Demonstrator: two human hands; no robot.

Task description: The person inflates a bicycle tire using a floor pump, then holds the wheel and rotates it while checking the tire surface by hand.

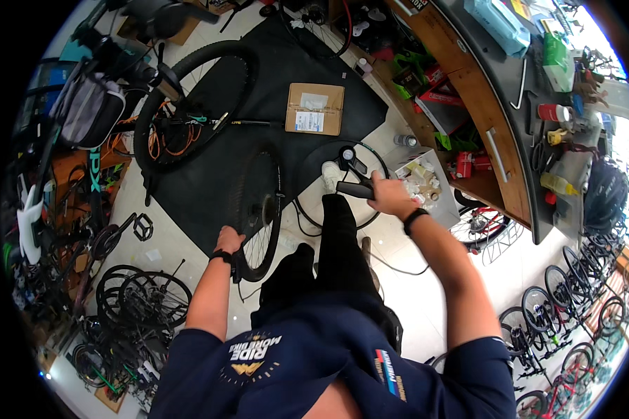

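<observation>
My left hand (228, 239) is closed at the near left edge of an upright bicycle wheel (278, 241) with a black tyre; its fingertips are partly hidden. The wheel stands just left of my legs, its far part blurred. My right hand (393, 197) is wrapped round the right end of the black handle (355, 189) of a floor pump. Beyond the handle is the pump's round gauge (347, 153). My white shoe (330, 174) is beside the pump's base. A black tyre or hoop (379, 162) lies round the pump on the floor.
A cardboard box (315, 109) lies on the black mat (189, 202). A mountain bike wheel (248, 77) is at the far left. To the right are a white bin (437, 202) of litter and a wooden workbench (479, 91). Several loose wheels (147, 297) lie at the near left.
</observation>
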